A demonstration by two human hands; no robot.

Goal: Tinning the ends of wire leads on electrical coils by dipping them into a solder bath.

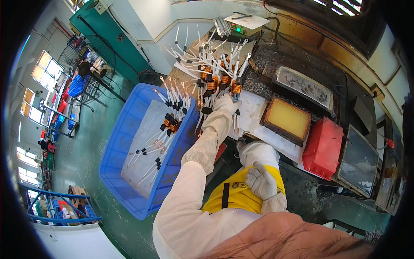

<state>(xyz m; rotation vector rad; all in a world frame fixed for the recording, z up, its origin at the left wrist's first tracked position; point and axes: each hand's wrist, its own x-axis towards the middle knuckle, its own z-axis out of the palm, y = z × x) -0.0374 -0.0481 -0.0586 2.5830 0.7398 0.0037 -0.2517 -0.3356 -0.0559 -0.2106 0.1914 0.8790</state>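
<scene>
We see our gloved left hand (227, 103) reaching in among the coils, its fingers bent against the lower end of a copper-wound coil (236, 88) at its 1 o'clock; we cannot tell whether they close on it. More copper coils (210, 83) stand bunched at that hand's 11 o'clock, their white leads (236, 64) fanning upward. Our gloved right hand (261, 180), at the left one's 5 o'clock, is half open with loosely curled fingers, over our yellow apron (237, 186). At the left hand's 8 o'clock sits a blue crate (113, 162) holding further leaded coils (171, 124).
</scene>
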